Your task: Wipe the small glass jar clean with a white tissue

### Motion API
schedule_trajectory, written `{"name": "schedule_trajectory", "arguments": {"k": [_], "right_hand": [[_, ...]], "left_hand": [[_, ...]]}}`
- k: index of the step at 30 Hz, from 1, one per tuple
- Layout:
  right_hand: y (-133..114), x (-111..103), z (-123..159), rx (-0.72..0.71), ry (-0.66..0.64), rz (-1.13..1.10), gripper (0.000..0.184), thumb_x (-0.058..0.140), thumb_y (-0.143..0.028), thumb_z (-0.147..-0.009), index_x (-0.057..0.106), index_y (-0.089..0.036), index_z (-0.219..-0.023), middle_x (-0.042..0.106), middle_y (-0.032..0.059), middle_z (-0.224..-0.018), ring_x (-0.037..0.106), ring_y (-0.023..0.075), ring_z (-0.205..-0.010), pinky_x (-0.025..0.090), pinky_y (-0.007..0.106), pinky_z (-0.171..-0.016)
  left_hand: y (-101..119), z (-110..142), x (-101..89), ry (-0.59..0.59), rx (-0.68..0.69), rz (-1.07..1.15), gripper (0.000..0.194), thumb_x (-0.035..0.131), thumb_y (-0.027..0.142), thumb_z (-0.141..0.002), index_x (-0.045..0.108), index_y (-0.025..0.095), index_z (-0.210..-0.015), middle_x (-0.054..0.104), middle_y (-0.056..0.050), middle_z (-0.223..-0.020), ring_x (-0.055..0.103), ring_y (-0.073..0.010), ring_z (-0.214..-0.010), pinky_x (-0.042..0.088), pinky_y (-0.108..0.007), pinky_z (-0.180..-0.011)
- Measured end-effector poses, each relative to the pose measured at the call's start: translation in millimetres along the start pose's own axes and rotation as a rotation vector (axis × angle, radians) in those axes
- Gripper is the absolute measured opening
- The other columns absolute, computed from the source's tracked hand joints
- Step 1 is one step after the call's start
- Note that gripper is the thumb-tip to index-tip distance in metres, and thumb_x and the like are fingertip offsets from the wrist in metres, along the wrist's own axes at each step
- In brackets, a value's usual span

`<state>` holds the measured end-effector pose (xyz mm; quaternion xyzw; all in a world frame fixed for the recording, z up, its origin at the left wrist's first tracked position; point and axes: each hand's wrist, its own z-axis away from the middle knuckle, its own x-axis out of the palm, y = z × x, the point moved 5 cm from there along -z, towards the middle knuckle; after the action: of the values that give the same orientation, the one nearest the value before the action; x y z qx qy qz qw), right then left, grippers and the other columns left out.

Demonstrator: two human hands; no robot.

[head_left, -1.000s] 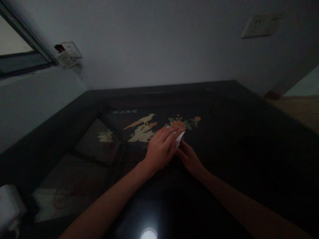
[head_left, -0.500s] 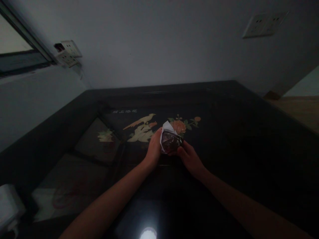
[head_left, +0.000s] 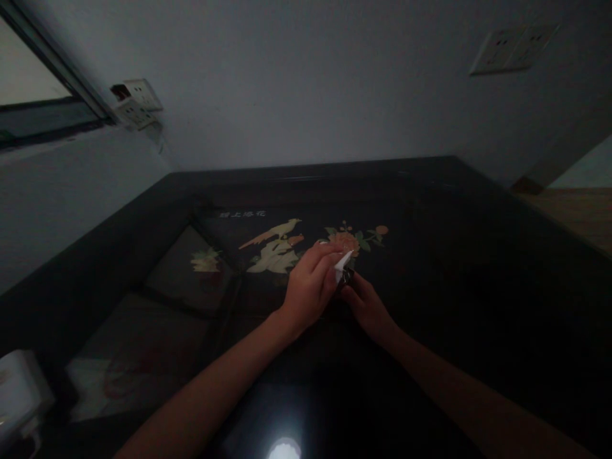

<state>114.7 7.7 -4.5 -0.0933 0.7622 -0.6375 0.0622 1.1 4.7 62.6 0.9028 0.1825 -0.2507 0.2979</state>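
Both my hands meet over a dark glossy table (head_left: pixel 454 268) painted with a bird and flowers (head_left: pixel 282 245). My left hand (head_left: pixel 310 284) lies curled over a small object wrapped in white paper (head_left: pixel 342 266), covering most of it. My right hand (head_left: pixel 366 305) grips the same object from below and the right. Only a white paper corner and a bit of dark shiny material show between the fingers. The room is very dim.
A white object (head_left: pixel 19 395) sits at the table's near left edge. Wall sockets (head_left: pixel 136 102) hang at the left corner and another socket plate (head_left: pixel 514 44) at upper right. A window frame (head_left: pixel 33 95) is at far left. Wooden floor (head_left: pixel 574 213) shows on the right.
Half a second ago the wrapped object stood exposed between my hands, its dark shiny side showing. My left hand has now closed back over it, as one second ago.
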Motion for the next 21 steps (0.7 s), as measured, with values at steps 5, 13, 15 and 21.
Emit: {"name": "schedule_trajectory", "arguments": {"k": [5, 13, 15, 21], "right_hand": [[-1.2, -0.4, -0.4, -0.016, 0.005, 0.038, 0.049, 0.058, -0.059, -0.077, 0.059, -0.018, -0.103, 0.068, 0.0060, -0.094, 0.062, 0.0240, -0.089, 0.050, 0.034, -0.079], [4.6, 0.3, 0.9, 0.071, 0.005, -0.056, 0.055, 0.059, -0.059, -0.077, 0.056, -0.017, -0.112, 0.067, 0.0074, -0.097, 0.065, 0.0218, -0.081, 0.052, 0.035, -0.076], [6.1, 1.1, 1.3, 0.089, 0.000, -0.097, 0.056, 0.061, -0.059, -0.076, 0.055, -0.017, -0.112, 0.067, 0.0076, -0.098, 0.065, 0.0203, -0.075, 0.054, 0.036, -0.074], [5.2, 2.3, 1.6, 0.093, -0.009, -0.135, 0.054, 0.059, -0.061, -0.076, 0.057, -0.020, -0.111, 0.068, 0.0074, -0.096, 0.065, 0.0199, -0.074, 0.055, 0.037, -0.073]], "left_hand": [[2.0, -1.0, -1.0, 0.034, 0.025, 0.034, 0.031, 0.032, 0.018, -0.093, 0.060, 0.017, -0.105, 0.065, -0.009, -0.109, 0.056, -0.0178, -0.110, 0.034, -0.042, -0.107], [-20.7, 3.4, 3.9, 0.115, -0.417, 0.327, 0.035, 0.030, 0.034, -0.096, 0.061, 0.017, -0.098, 0.065, -0.007, -0.097, 0.059, -0.0173, -0.089, 0.046, -0.031, -0.081], [-26.8, 6.3, 7.1, 0.134, -0.537, 0.426, 0.037, 0.032, 0.039, -0.095, 0.061, 0.017, -0.090, 0.063, -0.004, -0.086, 0.057, -0.0155, -0.077, 0.046, -0.026, -0.070], [-36.9, 16.5, 16.1, 0.236, -0.779, 0.659, 0.039, 0.039, 0.051, -0.090, 0.060, 0.018, -0.087, 0.060, -0.001, -0.078, 0.054, -0.0146, -0.069, 0.044, -0.024, -0.064]]}}
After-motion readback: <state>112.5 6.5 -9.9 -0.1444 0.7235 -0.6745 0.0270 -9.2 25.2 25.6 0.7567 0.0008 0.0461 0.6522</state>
